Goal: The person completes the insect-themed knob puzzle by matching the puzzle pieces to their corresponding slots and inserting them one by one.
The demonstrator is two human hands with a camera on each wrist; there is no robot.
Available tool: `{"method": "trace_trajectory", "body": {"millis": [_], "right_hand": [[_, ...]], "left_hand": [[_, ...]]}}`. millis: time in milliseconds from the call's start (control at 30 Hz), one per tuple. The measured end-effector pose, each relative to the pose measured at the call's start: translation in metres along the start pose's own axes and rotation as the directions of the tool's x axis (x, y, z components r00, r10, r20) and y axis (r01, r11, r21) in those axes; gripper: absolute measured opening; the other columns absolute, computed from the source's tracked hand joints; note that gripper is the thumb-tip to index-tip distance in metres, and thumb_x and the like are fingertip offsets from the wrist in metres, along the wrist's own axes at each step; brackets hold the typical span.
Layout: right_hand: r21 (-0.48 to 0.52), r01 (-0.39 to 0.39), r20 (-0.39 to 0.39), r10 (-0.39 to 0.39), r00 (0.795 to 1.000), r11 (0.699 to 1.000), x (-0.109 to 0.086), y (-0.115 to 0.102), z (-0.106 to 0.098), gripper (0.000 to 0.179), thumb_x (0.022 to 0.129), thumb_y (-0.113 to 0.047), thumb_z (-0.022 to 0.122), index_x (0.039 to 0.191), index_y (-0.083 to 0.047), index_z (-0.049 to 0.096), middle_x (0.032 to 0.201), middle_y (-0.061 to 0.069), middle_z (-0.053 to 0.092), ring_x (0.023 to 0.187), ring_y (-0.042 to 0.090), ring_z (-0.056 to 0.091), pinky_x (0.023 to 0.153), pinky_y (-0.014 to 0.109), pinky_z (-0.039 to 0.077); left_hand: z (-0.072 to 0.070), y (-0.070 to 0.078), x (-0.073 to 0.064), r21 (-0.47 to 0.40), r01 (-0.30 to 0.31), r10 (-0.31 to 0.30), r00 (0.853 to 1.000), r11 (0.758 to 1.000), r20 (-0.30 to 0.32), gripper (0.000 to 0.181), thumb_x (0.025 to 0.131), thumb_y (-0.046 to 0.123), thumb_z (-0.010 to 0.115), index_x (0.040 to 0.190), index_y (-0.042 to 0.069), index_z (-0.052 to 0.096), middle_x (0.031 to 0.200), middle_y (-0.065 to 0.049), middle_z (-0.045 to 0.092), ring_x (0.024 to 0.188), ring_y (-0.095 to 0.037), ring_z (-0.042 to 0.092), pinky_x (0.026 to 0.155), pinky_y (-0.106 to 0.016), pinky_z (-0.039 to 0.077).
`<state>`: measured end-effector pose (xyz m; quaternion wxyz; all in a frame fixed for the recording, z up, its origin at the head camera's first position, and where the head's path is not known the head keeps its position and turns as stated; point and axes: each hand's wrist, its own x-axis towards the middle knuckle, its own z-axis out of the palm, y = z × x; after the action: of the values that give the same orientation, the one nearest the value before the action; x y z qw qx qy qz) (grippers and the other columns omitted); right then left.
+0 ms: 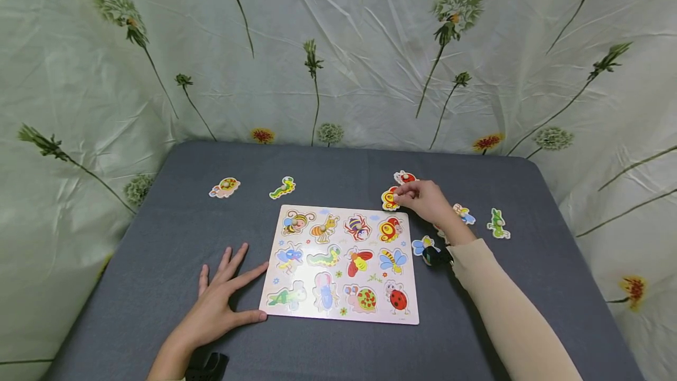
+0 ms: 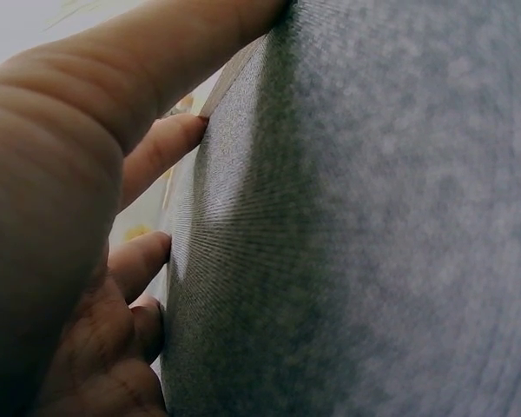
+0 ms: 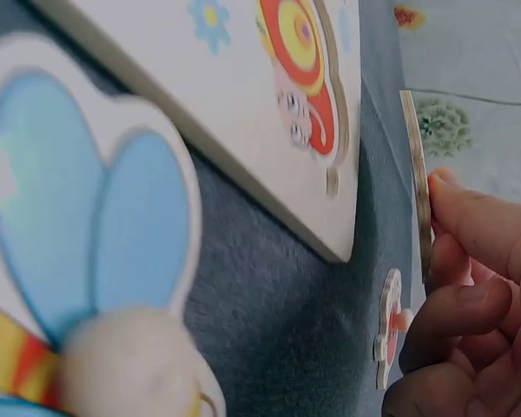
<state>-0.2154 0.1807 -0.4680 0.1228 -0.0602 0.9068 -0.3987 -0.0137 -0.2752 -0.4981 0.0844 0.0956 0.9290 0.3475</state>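
Observation:
My right hand (image 1: 425,201) pinches a red-and-yellow butterfly puzzle piece (image 1: 389,199) just beyond the far right corner of the puzzle board (image 1: 341,272). In the right wrist view that piece (image 3: 418,187) shows edge-on, raised upright between thumb and fingers. Right behind it lies a ladybug piece (image 1: 404,177), whose knob shows in the right wrist view. My left hand (image 1: 217,304) rests with fingers spread at the board's left side, thumb and index fingertips at its edge. In the left wrist view the left fingers (image 2: 161,156) lie on the grey cloth.
A snail piece (image 1: 224,187) and a caterpillar piece (image 1: 282,187) lie beyond the board. Right of it are a dragonfly piece (image 1: 423,246), a blue-winged piece (image 1: 464,214) and a green piece (image 1: 498,224). Another is mostly hidden under the right wrist. A flowered curtain (image 1: 365,75) hangs behind.

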Motion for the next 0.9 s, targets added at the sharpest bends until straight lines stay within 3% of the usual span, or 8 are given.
{"method": "trace_trajectory", "body": {"millis": [233,667,900], "right_hand": [[0.012,0.008,-0.025,-0.008,1.000,1.000,-0.015,-0.001,0.004,0.023,0.101,-0.022,0.077,0.110,-0.001,0.079,0.078,-0.001,0.060,0.073,0.016,0.051,0.066,0.026,0.039],[0.036,-0.038,0.029,0.037,0.999,0.999,-0.040,-0.006,0.010,0.021,0.100,-0.023,0.077,0.109,-0.003,0.078,0.076,0.000,0.059,0.068,0.017,0.050,0.059,0.026,0.037],[0.020,-0.050,0.024,0.050,0.998,0.999,-0.049,-0.006,0.016,0.019,0.099,-0.021,0.078,0.107,-0.004,0.079,0.076,-0.001,0.061,0.070,0.015,0.052,0.061,0.024,0.037]], "left_hand": [[0.000,0.000,0.000,0.004,0.003,-0.003,1.000,1.000,0.004,0.094,0.072,0.061,0.093,0.155,0.036,0.059,0.181,-0.014,0.020,0.167,-0.052,0.001,0.117,-0.087,-0.013],[0.001,0.000,0.000,0.016,0.002,-0.002,1.000,1.000,-0.003,0.093,0.073,0.061,0.093,0.156,0.036,0.059,0.181,-0.014,0.019,0.167,-0.051,0.001,0.118,-0.086,-0.013],[0.000,-0.001,0.000,0.020,-0.005,0.005,1.000,1.000,-0.003,0.093,0.072,0.061,0.093,0.156,0.037,0.059,0.181,-0.013,0.019,0.167,-0.051,0.002,0.118,-0.086,-0.013]]}}
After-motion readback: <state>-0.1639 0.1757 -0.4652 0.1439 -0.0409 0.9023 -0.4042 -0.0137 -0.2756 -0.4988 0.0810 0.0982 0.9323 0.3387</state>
